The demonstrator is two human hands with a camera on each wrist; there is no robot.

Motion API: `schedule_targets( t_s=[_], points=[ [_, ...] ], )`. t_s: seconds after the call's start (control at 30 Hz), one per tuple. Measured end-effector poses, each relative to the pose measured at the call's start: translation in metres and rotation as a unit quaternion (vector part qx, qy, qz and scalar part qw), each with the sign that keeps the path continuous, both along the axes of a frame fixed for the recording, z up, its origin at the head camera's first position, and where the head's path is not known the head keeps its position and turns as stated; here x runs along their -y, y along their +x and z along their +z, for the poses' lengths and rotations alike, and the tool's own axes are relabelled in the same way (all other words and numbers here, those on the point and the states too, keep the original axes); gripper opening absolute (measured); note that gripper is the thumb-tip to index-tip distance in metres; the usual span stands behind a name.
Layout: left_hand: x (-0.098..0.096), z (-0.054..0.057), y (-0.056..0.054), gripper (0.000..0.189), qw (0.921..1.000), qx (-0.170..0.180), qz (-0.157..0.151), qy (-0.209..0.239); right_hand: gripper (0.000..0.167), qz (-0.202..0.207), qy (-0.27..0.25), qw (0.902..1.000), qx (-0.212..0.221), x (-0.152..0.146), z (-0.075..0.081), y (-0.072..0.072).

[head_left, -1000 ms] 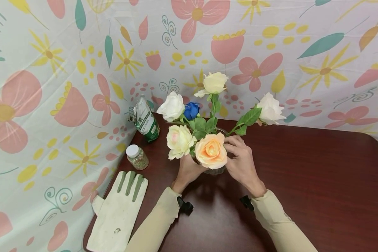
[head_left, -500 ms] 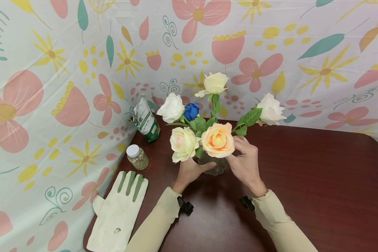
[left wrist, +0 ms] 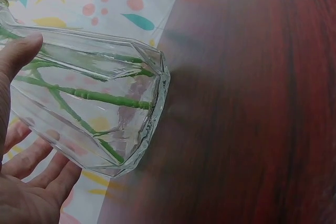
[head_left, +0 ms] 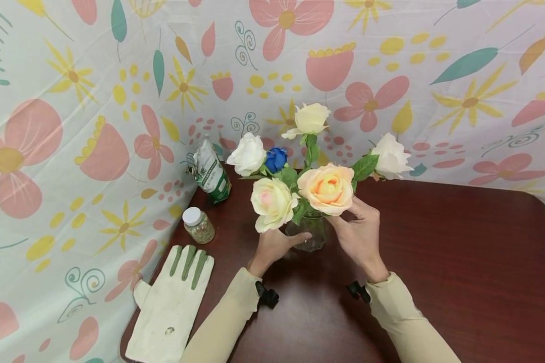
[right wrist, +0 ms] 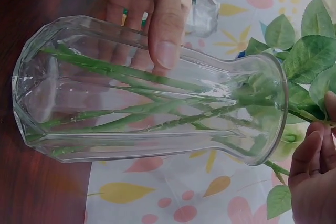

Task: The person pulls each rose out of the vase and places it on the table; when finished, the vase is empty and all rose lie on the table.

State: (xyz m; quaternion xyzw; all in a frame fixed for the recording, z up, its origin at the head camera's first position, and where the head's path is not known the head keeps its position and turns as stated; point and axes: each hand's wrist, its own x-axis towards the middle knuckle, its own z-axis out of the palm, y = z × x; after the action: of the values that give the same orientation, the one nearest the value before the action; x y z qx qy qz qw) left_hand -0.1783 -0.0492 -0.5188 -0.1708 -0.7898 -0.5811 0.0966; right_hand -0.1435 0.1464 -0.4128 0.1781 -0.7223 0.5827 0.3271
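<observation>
A clear faceted glass vase [head_left: 312, 233] stands upright on the table, with green stems [right wrist: 131, 121] crossing inside it. My left hand [head_left: 276, 247] grips its side, thumb across the front and fingers behind. My right hand [head_left: 360, 232] is at the mouth of the vase, pinching a rose stem [right wrist: 300, 113] just outside the rim. Above that hand leans a peach rose [head_left: 328, 189]. Around it are a pale yellow rose [head_left: 274, 204], a white rose [head_left: 247, 155], a blue rose [head_left: 276, 160], a cream rose [head_left: 311, 120] and another white rose [head_left: 390, 157] out to the right.
Left of the vase stand a white-capped jar [head_left: 200, 229] of small bits and a green-and-white pouch [head_left: 214, 176]. A pale work glove [head_left: 170, 307] lies along the left edge of the dark red table [head_left: 458, 262]. Flower-print cloth [head_left: 436, 60] hangs behind.
The peach rose has moved up and right along with my right hand, uncovering more of the vase. The pale yellow rose has shifted slightly right. My left hand stays on the vase.
</observation>
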Motion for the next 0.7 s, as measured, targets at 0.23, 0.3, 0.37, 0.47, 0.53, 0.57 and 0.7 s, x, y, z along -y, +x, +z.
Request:
schedule_targets(
  t_s=[0.23, 0.3, 0.37, 0.47, 0.53, 0.57, 0.7],
  points=[
    [-0.0002, 0.0008, -0.0015, 0.119, 0.9994, 0.016, -0.017, 0.026, 0.039, -0.012, -0.027, 0.9995, 0.003, -0.0029, 0.002, 0.0015],
    [0.0001, 0.0014, -0.0016, 0.113, 0.9993, 0.023, -0.017, 0.024, 0.037, -0.019, -0.03, 0.9993, 0.007, -0.0039, 0.0032, 0.0022],
    [0.0006, 0.0021, -0.001, 0.104, 0.9993, 0.036, -0.008, 0.011, 0.033, -0.025, -0.034, 0.9991, 0.011, -0.0048, 0.0045, 0.003],
    [0.0013, 0.0032, 0.0004, 0.09, 0.9982, 0.057, 0.006, -0.014, 0.029, -0.033, -0.042, 0.9985, 0.013, -0.0058, 0.0062, 0.0044],
    [0.0015, 0.0035, 0.0011, 0.084, 0.9977, 0.063, 0.01, -0.023, 0.031, -0.037, -0.051, 0.998, 0.009, -0.0062, 0.007, 0.0048],
    [0.0015, 0.0037, 0.001, 0.084, 0.9977, 0.062, 0.01, -0.025, 0.032, -0.039, -0.057, 0.9976, 0.006, -0.0063, 0.0073, 0.0051],
    [0.0011, 0.0038, 0.0001, 0.083, 0.9985, 0.046, 0.011, -0.028, 0.034, -0.049, -0.068, 0.9965, 0.002, -0.0069, 0.0095, 0.0064]
  ],
)
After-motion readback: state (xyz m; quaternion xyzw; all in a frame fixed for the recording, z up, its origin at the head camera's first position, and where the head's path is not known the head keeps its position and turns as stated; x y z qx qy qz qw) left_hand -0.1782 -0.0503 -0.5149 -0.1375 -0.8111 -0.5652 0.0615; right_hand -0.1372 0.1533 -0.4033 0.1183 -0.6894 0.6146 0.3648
